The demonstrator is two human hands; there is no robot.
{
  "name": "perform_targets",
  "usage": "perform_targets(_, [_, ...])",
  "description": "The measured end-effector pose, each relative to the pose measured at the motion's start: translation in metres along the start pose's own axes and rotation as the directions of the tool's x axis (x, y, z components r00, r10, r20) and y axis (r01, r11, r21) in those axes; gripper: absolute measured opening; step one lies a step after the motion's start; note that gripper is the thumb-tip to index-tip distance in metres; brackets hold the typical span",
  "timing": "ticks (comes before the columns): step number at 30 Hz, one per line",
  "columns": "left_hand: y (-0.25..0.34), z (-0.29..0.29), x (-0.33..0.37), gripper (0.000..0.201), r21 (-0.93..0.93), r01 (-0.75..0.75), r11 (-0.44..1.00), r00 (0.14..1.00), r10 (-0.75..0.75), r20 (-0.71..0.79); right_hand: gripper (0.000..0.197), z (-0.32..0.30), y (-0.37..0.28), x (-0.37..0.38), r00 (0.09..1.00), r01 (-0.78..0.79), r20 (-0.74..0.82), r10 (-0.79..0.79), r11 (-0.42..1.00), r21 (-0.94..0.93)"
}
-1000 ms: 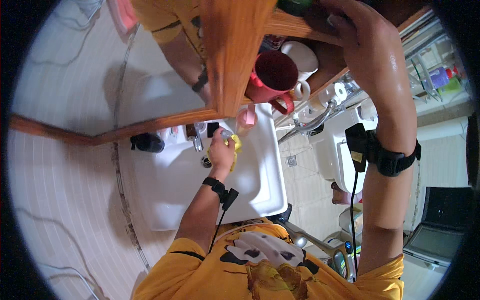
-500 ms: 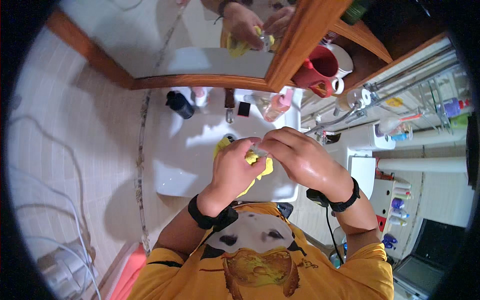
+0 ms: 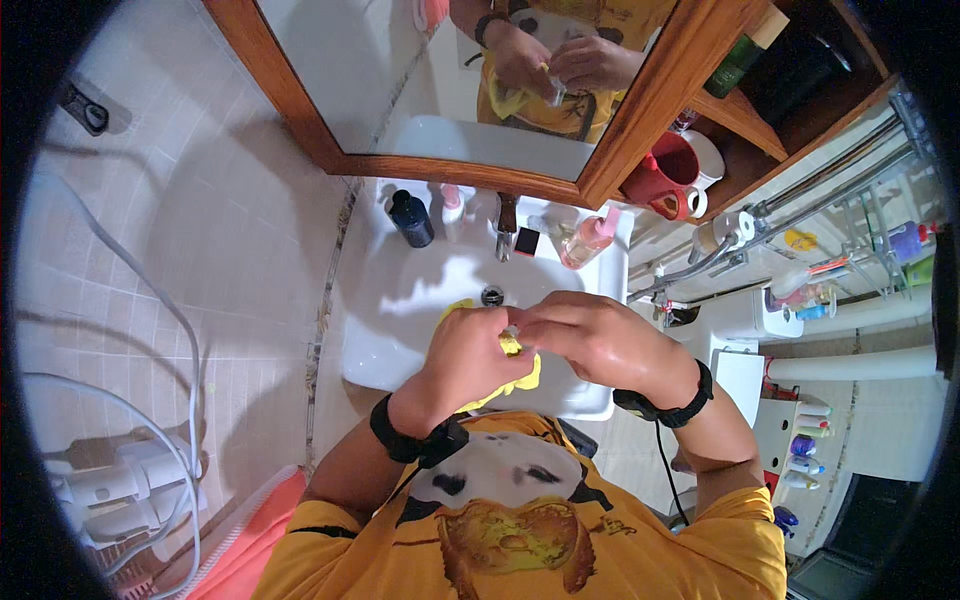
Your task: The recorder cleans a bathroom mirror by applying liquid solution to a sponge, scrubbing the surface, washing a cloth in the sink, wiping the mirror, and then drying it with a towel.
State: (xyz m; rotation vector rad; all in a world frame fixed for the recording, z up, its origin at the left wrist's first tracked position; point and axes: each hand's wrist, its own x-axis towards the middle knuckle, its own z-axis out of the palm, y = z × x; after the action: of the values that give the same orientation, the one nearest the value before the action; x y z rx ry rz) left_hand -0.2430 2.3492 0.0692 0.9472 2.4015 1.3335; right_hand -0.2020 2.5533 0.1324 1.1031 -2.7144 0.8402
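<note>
Above the front half of a white washbasin (image 3: 375, 350), my two hands meet at the fingertips. My left hand (image 3: 462, 352) is closed round a crumpled yellow cloth (image 3: 522, 380), whose folds hang out below the fingers. Between both hands sits a small clear, glass-like piece (image 3: 514, 330), mostly covered by fingers, its kind not readable. The fingers of my right hand (image 3: 600, 338) are bent and pinch the right side of that piece. In the mirror (image 3: 440, 90) the cloth and the clear piece show again between the reflected hands.
Along the basin's back ledge stand a dark bottle (image 3: 411, 219), a white bottle with a pink top (image 3: 452, 212), the tap (image 3: 504, 235), a small black square (image 3: 527, 241) and a pink pump bottle (image 3: 590, 240). A red mug (image 3: 668, 165) sits in the wooden cabinet. Cables (image 3: 165, 290) hang at left.
The view has shifted, so the basin and mirror appear farther right and lower. My hands sit slightly farther left over the basin, and the clear piece is more covered by fingers.
</note>
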Motion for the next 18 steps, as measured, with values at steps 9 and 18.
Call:
perform_targets(9, [0.009,-0.02,-0.006,0.033,0.142,-0.037,0.989,0.999,0.034,0.02,0.042,-0.01,-0.023,0.016,0.945,-0.128,0.24,0.222,0.927,-0.353])
perform_targets(18, [0.005,-0.039,-0.012,0.032,0.134,-0.028,0.991,1.0,0.026,0.018,0.045,-0.027,-0.036,0.024,0.902,-0.217,0.294,0.317,0.92,-0.326])
